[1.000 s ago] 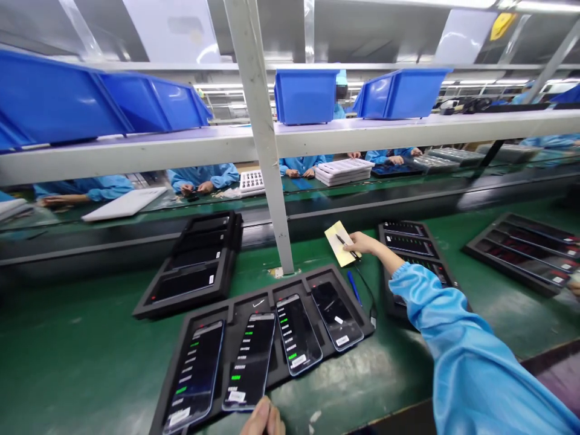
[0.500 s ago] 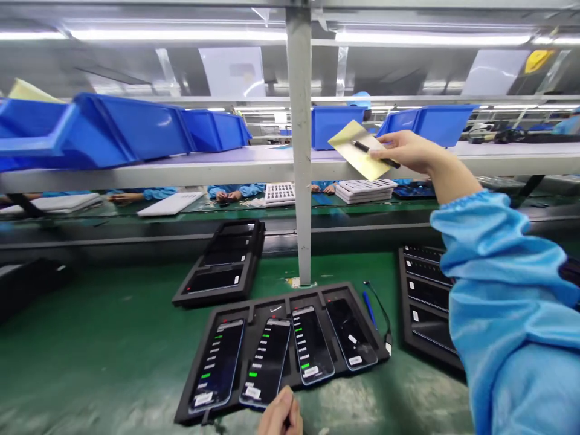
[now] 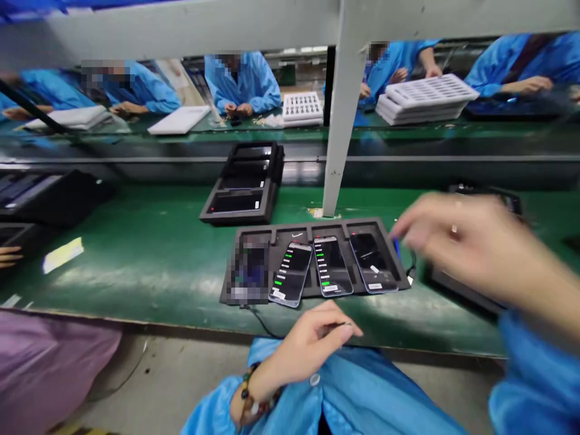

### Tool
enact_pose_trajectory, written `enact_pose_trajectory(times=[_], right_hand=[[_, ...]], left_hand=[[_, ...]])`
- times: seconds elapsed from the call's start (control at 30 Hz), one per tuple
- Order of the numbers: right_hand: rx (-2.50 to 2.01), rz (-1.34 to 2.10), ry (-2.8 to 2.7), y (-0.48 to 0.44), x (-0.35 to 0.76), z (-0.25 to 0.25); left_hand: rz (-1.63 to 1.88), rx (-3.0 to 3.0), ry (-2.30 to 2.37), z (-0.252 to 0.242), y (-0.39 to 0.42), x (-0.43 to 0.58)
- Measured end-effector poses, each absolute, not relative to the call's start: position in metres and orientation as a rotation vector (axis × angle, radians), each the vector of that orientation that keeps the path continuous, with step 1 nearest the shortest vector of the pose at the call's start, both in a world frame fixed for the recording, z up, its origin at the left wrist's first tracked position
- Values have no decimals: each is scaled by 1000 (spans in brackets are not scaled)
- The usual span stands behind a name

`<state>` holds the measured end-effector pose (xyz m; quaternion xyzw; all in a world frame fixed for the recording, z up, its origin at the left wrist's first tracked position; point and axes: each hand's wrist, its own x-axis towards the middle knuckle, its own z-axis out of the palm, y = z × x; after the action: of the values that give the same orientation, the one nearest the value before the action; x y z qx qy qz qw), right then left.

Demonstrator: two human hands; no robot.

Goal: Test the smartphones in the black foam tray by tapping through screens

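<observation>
My left hand [image 3: 312,341] is in front of my body, close to the table's front edge. Its fingers are curled, and what they hold, if anything, I cannot make out. Smeared by motion, my right hand [image 3: 457,241] hovers at the right beside a black phone tray [image 3: 308,225]. Near its fingertips lie a blue stick-like tool [image 3: 396,246] and a short black cable with a white-tipped plug [image 3: 410,279]. Several phones lie in the tray. Lists with green marks light two middle screens, [image 3: 292,272] being one phone; the right-hand phone [image 3: 374,263] is dark. The leftmost is pixelated.
Another black phone tray [image 3: 238,211] sits further back, and one [image 3: 462,290] is partly behind my right arm. A yellow paper [image 3: 63,255] lies at left. A grey post [image 3: 338,121] rises behind the tray. Co-workers in blue sit opposite, near white trays [image 3: 426,99].
My view has tipped downward. My right hand, which held yellow paper and a black pen by the shelf, has come down to the tray's right side; the paper and pen no longer show in it.
</observation>
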<state>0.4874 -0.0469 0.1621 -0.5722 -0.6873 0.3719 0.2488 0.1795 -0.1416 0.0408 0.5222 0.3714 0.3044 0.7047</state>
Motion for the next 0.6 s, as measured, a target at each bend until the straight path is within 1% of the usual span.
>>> enact_pose_trajectory(times=[0.03, 0.07, 0.1, 0.17, 0.23, 0.33, 0.37, 0.43, 0.53, 0.6], right_hand=[[-1499, 1120, -2069, -81, 465, 126], [-1427, 1359, -2172, -110, 446, 93], [-1394, 1554, -2126, -134, 430, 65], [-1338, 1675, -1910, -166, 411, 24], [-1292, 1764, -1815, -186, 408, 4], [-1367, 1839, -1698, -199, 435, 6], [-1445, 1791, -1627, -198, 450, 11], [-1642, 1549, -1474, -186, 487, 26], [-1861, 1280, -1275, -139, 539, 44], [-1936, 1261, -1202, -94, 563, 45]], left_hand=[[652, 1121, 798, 42, -139, 186], [633, 1073, 769, 41, -137, 192], [618, 1021, 746, 40, -135, 198], [627, 920, 739, 36, -133, 205], [695, 878, 780, 33, -130, 204], [838, 1157, 909, 30, -123, 179], [860, 1336, 973, 29, -120, 165], [855, 1693, 1149, 24, -111, 131], [617, 2178, 1363, 8, -97, 85], [519, 2391, 1414, -3, -89, 68]])
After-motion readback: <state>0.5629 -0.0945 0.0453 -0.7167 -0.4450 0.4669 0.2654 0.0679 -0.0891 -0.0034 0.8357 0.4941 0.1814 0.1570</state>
